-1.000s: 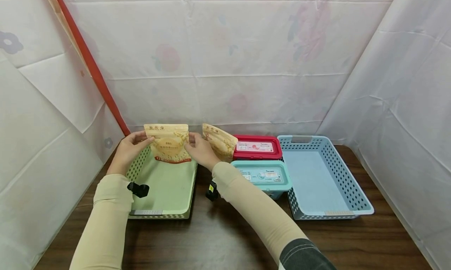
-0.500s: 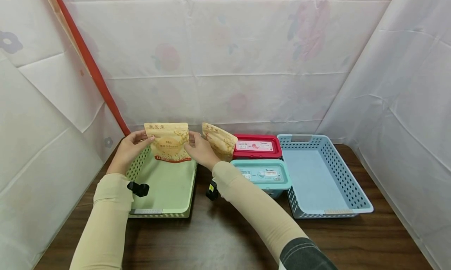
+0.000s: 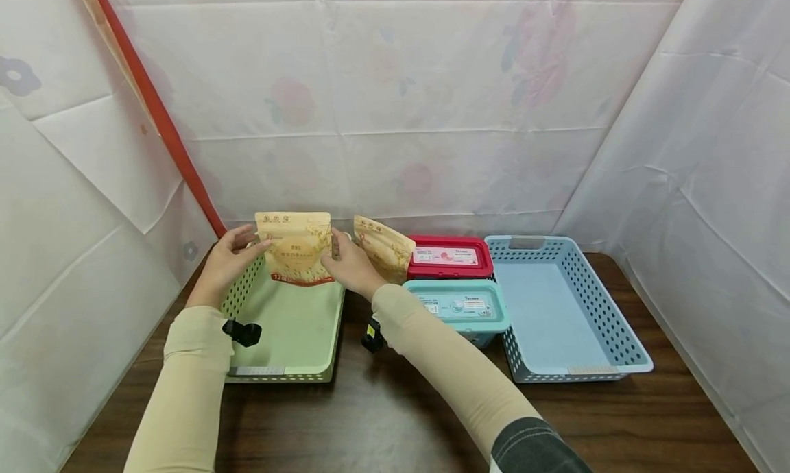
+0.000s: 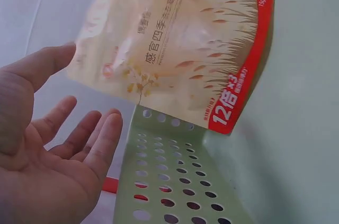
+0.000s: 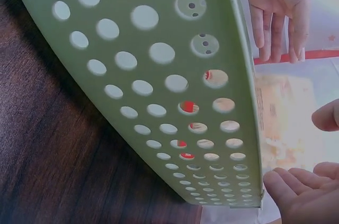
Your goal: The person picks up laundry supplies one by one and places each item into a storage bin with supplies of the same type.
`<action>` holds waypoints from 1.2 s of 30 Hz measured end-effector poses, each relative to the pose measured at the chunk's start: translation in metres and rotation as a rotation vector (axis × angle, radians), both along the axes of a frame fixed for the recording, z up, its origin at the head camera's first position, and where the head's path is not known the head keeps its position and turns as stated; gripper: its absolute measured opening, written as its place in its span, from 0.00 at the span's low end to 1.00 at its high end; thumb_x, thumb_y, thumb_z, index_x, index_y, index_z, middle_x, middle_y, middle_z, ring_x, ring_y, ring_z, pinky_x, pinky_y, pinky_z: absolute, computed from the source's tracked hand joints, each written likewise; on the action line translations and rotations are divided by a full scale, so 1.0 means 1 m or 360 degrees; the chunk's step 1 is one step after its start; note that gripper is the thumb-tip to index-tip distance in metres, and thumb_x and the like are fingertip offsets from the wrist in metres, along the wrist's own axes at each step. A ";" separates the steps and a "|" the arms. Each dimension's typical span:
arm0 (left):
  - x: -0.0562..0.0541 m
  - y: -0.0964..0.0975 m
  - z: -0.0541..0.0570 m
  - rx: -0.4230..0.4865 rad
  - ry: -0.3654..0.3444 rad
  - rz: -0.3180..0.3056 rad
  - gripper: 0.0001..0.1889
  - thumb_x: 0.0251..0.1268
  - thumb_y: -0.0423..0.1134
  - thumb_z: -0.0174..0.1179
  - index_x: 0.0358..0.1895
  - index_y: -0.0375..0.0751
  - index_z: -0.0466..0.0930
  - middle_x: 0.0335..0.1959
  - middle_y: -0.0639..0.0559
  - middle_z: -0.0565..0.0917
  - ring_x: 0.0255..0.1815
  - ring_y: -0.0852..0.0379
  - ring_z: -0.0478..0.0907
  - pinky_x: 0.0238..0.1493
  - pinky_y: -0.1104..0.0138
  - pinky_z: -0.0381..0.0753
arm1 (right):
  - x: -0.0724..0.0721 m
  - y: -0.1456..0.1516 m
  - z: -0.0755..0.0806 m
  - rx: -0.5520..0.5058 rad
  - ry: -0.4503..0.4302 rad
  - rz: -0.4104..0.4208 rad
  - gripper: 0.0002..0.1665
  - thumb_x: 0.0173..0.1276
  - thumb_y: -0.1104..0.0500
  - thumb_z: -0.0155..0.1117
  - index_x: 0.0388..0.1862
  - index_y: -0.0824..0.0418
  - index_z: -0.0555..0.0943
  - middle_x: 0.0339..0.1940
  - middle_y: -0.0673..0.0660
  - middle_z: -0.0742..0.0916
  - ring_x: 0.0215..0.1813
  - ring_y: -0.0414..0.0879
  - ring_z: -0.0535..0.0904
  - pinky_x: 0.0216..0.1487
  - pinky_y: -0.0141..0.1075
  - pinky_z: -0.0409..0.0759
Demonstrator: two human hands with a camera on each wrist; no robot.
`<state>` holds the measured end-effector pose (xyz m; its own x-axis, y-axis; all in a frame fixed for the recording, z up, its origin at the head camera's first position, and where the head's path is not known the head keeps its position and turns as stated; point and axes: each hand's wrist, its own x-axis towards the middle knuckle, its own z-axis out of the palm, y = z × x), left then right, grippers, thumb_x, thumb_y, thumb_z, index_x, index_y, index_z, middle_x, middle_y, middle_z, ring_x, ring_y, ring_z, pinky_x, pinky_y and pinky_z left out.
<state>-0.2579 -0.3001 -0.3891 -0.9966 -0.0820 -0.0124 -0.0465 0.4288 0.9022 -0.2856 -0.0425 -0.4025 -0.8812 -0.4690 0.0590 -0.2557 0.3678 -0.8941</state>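
A cream-yellow pouch (image 3: 299, 250) with a red bottom band stands upright at the back of the green perforated basket (image 3: 296, 343). At its left side is my left hand (image 3: 225, 264), thumb overlapping the pouch's edge in the head view. The left wrist view shows that hand (image 4: 58, 150) with fingers extended and spread, apart from the pouch (image 4: 175, 49). My right hand (image 3: 353, 262) is at the pouch's right edge. In the right wrist view its fingers (image 5: 296, 187) and thumb stand apart beside the pouch, which shows partly through the basket's holes.
A second cream-yellow pouch (image 3: 387, 250) leans behind my right wrist. Beside it are a red-lidded box (image 3: 453, 257) and a teal-lidded box (image 3: 463, 307), partly covered by my right sleeve. A blue basket (image 3: 549, 322) stands at the right on the dark wooden table (image 3: 401, 425).
Both hands have loosened their hold on the pouch's sides, their fingers now spread away from it. The pouch shows slightly higher and more upright. The other things stay put.
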 end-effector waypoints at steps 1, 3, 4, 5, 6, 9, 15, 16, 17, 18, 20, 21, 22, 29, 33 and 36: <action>0.000 0.000 0.000 0.0000 -0.0007 0.0005 0.47 0.70 0.61 0.58 0.82 0.47 0.45 0.79 0.37 0.53 0.75 0.34 0.54 0.69 0.37 0.58 | 0.000 0.000 0.000 -0.0010 -0.0001 0.0008 0.39 0.82 0.53 0.48 0.84 0.55 0.45 0.80 0.57 0.62 0.76 0.53 0.63 0.63 0.41 0.73; 0.001 0.000 -0.001 -0.0001 -0.0014 0.0022 0.48 0.69 0.63 0.58 0.82 0.47 0.45 0.79 0.39 0.52 0.75 0.34 0.53 0.69 0.37 0.58 | 0.000 0.001 0.000 -0.0020 0.0012 0.0014 0.39 0.82 0.53 0.48 0.84 0.56 0.45 0.81 0.57 0.60 0.77 0.54 0.61 0.65 0.41 0.71; 0.002 0.001 -0.001 -0.0003 -0.0013 0.0030 0.48 0.68 0.64 0.58 0.82 0.47 0.46 0.80 0.39 0.51 0.75 0.35 0.53 0.69 0.38 0.59 | -0.001 0.001 0.000 -0.0024 0.0022 0.0014 0.39 0.82 0.53 0.48 0.84 0.57 0.45 0.81 0.57 0.60 0.77 0.53 0.60 0.66 0.40 0.71; 0.002 0.001 -0.001 0.0001 -0.0009 0.0036 0.48 0.68 0.64 0.58 0.82 0.47 0.46 0.80 0.40 0.52 0.75 0.35 0.53 0.69 0.38 0.59 | -0.001 0.001 0.000 -0.0032 0.0029 0.0015 0.39 0.82 0.53 0.48 0.84 0.57 0.46 0.81 0.56 0.59 0.78 0.53 0.59 0.67 0.40 0.70; 0.002 0.001 -0.002 0.0002 -0.0005 0.0044 0.48 0.67 0.65 0.58 0.82 0.47 0.47 0.80 0.40 0.52 0.75 0.35 0.54 0.69 0.39 0.59 | -0.002 0.001 0.001 -0.0038 0.0036 0.0013 0.39 0.82 0.53 0.48 0.83 0.57 0.46 0.81 0.56 0.59 0.78 0.53 0.59 0.69 0.39 0.68; 0.002 0.002 -0.002 0.0005 0.0004 0.0057 0.49 0.67 0.65 0.58 0.82 0.46 0.48 0.79 0.39 0.53 0.75 0.35 0.54 0.70 0.39 0.59 | -0.002 0.002 0.003 -0.0024 0.0054 -0.0001 0.39 0.81 0.52 0.49 0.83 0.58 0.48 0.81 0.55 0.60 0.78 0.51 0.60 0.69 0.40 0.68; 0.002 0.002 -0.001 0.0003 0.0007 0.0058 0.48 0.67 0.65 0.58 0.81 0.44 0.48 0.79 0.39 0.53 0.75 0.35 0.54 0.70 0.39 0.59 | -0.001 0.003 0.007 -0.0011 0.0045 -0.0007 0.39 0.81 0.50 0.50 0.83 0.58 0.50 0.80 0.58 0.62 0.77 0.52 0.61 0.69 0.41 0.69; 0.002 0.003 0.000 0.0003 0.0007 0.0056 0.48 0.67 0.65 0.58 0.81 0.44 0.48 0.79 0.40 0.53 0.75 0.35 0.54 0.70 0.39 0.59 | 0.000 0.003 0.008 -0.0008 0.0045 -0.0004 0.39 0.81 0.49 0.50 0.83 0.57 0.50 0.80 0.58 0.63 0.77 0.52 0.62 0.69 0.42 0.69; 0.002 0.003 0.000 0.0001 0.0011 0.0052 0.48 0.68 0.65 0.58 0.81 0.44 0.49 0.79 0.40 0.53 0.75 0.36 0.54 0.70 0.40 0.60 | 0.000 0.004 0.009 -0.0006 0.0043 0.0001 0.39 0.81 0.49 0.50 0.83 0.57 0.50 0.79 0.58 0.63 0.76 0.52 0.62 0.69 0.42 0.69; 0.002 0.004 0.001 -0.0004 0.0017 0.0047 0.47 0.68 0.64 0.58 0.81 0.45 0.49 0.79 0.40 0.54 0.75 0.36 0.55 0.70 0.40 0.60 | 0.001 0.004 0.011 -0.0011 0.0047 0.0008 0.39 0.81 0.50 0.51 0.83 0.57 0.51 0.79 0.59 0.64 0.76 0.53 0.63 0.69 0.43 0.70; 0.002 0.005 0.002 -0.0007 0.0028 0.0034 0.46 0.69 0.63 0.58 0.81 0.45 0.50 0.79 0.40 0.55 0.75 0.36 0.55 0.70 0.40 0.60 | 0.002 0.005 0.015 -0.0021 0.0054 0.0020 0.38 0.80 0.50 0.52 0.82 0.58 0.52 0.79 0.60 0.64 0.76 0.53 0.63 0.69 0.45 0.70; 0.002 0.005 0.002 -0.0009 0.0033 0.0028 0.45 0.69 0.62 0.58 0.81 0.45 0.51 0.79 0.40 0.55 0.75 0.36 0.55 0.70 0.40 0.60 | 0.002 0.005 0.016 -0.0018 0.0059 0.0022 0.39 0.80 0.50 0.52 0.82 0.58 0.52 0.78 0.59 0.65 0.76 0.52 0.64 0.69 0.46 0.69; 0.002 0.006 0.003 -0.0009 0.0037 0.0021 0.44 0.70 0.62 0.58 0.81 0.45 0.51 0.78 0.40 0.56 0.75 0.36 0.55 0.70 0.40 0.60 | 0.003 0.006 0.018 -0.0019 0.0066 0.0026 0.39 0.80 0.50 0.52 0.82 0.58 0.52 0.78 0.59 0.65 0.75 0.53 0.64 0.69 0.46 0.70; 0.001 0.007 0.007 0.0004 0.0061 -0.0005 0.41 0.72 0.58 0.58 0.80 0.45 0.53 0.78 0.40 0.57 0.76 0.36 0.54 0.70 0.40 0.59 | 0.005 0.011 0.024 0.0022 0.0089 0.0043 0.40 0.80 0.47 0.53 0.82 0.57 0.52 0.78 0.58 0.65 0.75 0.52 0.64 0.70 0.47 0.69; 0.001 0.008 0.009 -0.0001 0.0068 -0.0020 0.40 0.73 0.58 0.57 0.80 0.44 0.53 0.77 0.40 0.58 0.75 0.37 0.55 0.70 0.40 0.60 | 0.007 0.018 0.030 0.0081 0.0117 0.0060 0.40 0.79 0.48 0.53 0.82 0.56 0.52 0.77 0.58 0.67 0.74 0.49 0.66 0.69 0.44 0.70; 0.003 0.010 0.011 -0.0029 0.0070 -0.0037 0.40 0.73 0.58 0.56 0.80 0.44 0.55 0.76 0.40 0.60 0.75 0.38 0.57 0.69 0.40 0.62 | 0.008 0.025 0.036 0.0142 0.0180 0.0071 0.38 0.79 0.49 0.54 0.82 0.55 0.54 0.75 0.57 0.70 0.73 0.50 0.68 0.68 0.43 0.71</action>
